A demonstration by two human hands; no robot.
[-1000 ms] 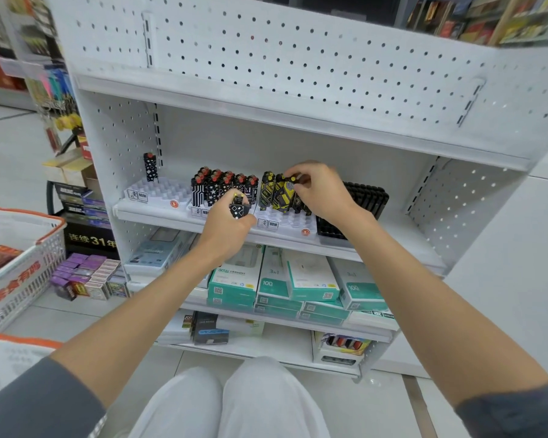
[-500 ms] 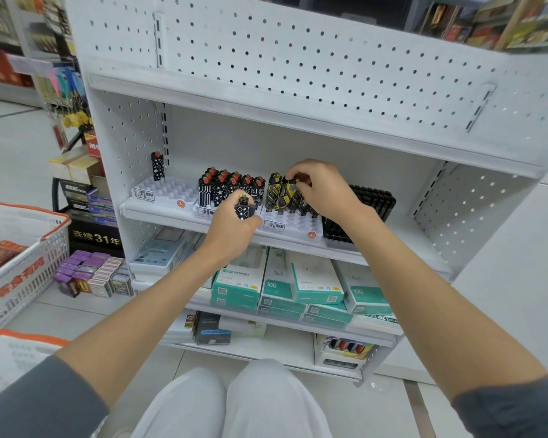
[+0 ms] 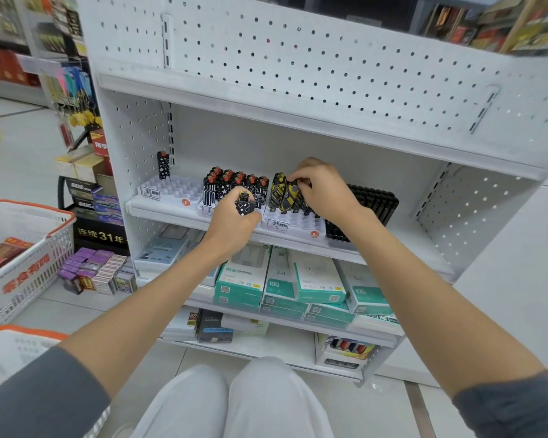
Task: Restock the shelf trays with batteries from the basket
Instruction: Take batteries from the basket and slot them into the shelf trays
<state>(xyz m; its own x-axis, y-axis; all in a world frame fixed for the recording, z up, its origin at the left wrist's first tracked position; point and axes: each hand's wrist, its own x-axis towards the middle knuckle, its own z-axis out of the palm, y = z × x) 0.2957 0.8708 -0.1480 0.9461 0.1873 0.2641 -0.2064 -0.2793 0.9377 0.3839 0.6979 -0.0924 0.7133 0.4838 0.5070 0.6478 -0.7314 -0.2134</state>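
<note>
I found my left grip (image 3: 231, 226) clamped on spare batteries (image 3: 243, 206), my right grip (image 3: 325, 192) pinching a yellow battery (image 3: 290, 193) in the third tray (image 3: 298, 222). Its front slots and the left tray (image 3: 171, 192) (one battery only) stood unfilled.

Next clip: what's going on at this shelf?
A person facing a store shelf is filling white trays with batteries. The left hand grips black-and-white batteries in front of the shelf edge. The right hand pinches a yellow-and-black battery standing in the back rows of a white tray, whose front slots are empty. The leftmost tray holds a single battery at its back. A basket sits on the floor to the left.
</note>
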